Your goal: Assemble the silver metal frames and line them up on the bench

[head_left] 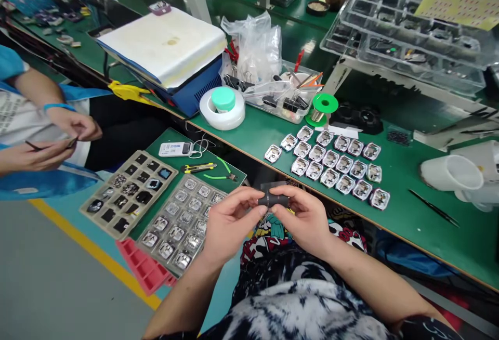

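Note:
Between my two hands, over my lap at the bench edge, is a small black strip on clear film [274, 200]; its exact kind I cannot make out. My left hand [234, 220] pinches its left end between thumb and fingers. The right end is gripped the same way by my right hand [304, 219]. On the bench just beyond lie several small silver-rimmed square casings [330, 177] in rows, with tiny parts inside. Left of my hands, a clear compartment tray [177, 233] holds more such casings.
Another person's hands [58, 147] work at left by a beige parts tray [130, 194]. Green-handled cutters [220, 176] and a yellow utility knife [198, 168] lie nearby. On the bench are a green solder spool [325, 104], tweezers [434, 208] and a white cup [452, 176].

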